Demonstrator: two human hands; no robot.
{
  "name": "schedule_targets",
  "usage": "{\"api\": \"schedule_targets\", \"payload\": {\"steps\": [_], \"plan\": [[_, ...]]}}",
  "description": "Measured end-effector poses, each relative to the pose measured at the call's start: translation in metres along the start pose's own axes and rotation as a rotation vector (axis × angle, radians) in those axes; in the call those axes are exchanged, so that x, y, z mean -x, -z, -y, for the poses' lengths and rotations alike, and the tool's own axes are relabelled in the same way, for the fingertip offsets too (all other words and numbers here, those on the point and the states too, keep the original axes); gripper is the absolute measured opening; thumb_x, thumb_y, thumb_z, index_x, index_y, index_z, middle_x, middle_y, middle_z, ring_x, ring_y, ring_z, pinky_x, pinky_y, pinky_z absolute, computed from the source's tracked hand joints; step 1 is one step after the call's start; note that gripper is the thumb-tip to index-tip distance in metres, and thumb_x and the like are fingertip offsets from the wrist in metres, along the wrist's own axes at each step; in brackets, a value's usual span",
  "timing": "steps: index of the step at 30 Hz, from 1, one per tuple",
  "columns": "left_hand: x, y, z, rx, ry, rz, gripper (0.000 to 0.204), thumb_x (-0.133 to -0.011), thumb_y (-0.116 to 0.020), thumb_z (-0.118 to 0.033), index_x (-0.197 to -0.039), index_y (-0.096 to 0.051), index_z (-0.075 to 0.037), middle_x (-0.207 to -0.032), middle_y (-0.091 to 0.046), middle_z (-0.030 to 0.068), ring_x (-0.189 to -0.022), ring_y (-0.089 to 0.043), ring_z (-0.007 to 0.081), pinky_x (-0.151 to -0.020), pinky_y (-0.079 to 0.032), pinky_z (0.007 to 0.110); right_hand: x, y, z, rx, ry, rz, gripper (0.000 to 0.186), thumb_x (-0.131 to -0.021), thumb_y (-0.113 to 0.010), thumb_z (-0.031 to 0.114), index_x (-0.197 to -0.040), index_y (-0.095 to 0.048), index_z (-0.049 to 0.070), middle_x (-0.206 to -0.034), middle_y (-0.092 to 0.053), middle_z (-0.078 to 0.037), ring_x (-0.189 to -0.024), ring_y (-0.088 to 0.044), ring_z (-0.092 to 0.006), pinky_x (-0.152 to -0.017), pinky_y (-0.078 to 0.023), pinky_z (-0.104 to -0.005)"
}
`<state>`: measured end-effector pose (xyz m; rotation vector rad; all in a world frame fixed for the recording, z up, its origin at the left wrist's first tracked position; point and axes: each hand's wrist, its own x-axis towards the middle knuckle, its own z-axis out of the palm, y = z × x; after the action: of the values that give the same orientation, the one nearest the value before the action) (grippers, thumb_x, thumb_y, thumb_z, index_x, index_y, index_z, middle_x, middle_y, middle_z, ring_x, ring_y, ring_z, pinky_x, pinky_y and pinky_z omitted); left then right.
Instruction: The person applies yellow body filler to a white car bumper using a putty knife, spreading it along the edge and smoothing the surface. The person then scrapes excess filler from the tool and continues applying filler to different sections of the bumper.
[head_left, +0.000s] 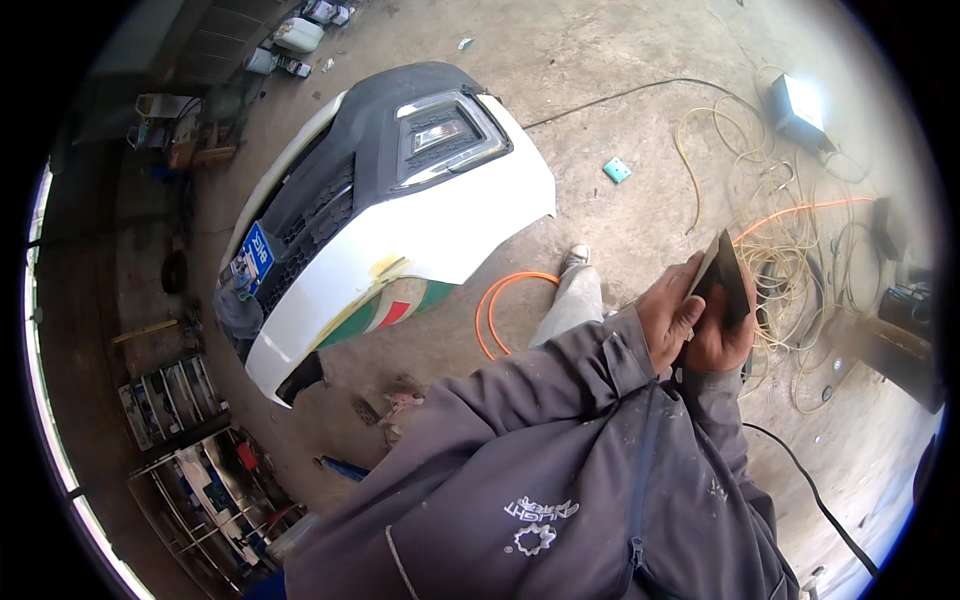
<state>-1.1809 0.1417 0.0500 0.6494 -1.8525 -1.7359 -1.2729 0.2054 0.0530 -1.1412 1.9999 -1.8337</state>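
My left hand [668,315] and my right hand [718,340] are close together in front of my chest, right of the middle. Between them they grip a folded sheet of sandpaper [733,275], dark on one face and paler along its edge. My left fingers are closed on its left side, and the right hand holds it from below and behind. To the left stands a white and black car bumper [405,225], tilted, with a yellowish patch of filler [385,270] on its white side. It is apart from both hands.
An orange hose [490,305] loops beside my foot [578,258]. Tangled pale hoses [790,290] lie on the right, below a bright lamp [798,105]. A green block [617,170] rests on the concrete. Racks of parts [205,490] stand at lower left; containers [298,36] at far left.
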Motion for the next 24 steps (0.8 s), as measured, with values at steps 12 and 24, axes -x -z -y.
{"api": "schedule_targets", "payload": {"steps": [12,24], "plan": [[-0.161,0.017,0.003,0.089,-0.166,0.141,0.066,-0.098,-0.036,-0.043,-0.138,-0.029,0.01,-0.127,-0.047,0.0294,-0.12,-0.046,0.0421,-0.101,-0.036,0.039,-0.103,-0.024,-0.03,-0.028,-0.015,-0.164,0.035,-0.089,-0.052,0.0,-0.124,-0.048,-0.004,-0.112,-0.056,-0.016,-0.101,-0.055,-0.0258,-0.088,-0.043,-0.0338],[-0.251,0.051,0.036,-0.016,-0.091,0.065,0.068,-0.096,-0.043,-0.042,-0.136,-0.03,0.012,-0.127,-0.046,0.0316,-0.118,-0.048,0.0432,-0.099,-0.039,0.041,-0.242,-0.057,-0.082,-0.058,-0.349,-0.138,0.037,-0.094,-0.051,0.004,-0.13,-0.047,-0.004,-0.124,-0.056,-0.014,-0.11,-0.055,-0.0201,-0.096,-0.041,-0.0298]]}}
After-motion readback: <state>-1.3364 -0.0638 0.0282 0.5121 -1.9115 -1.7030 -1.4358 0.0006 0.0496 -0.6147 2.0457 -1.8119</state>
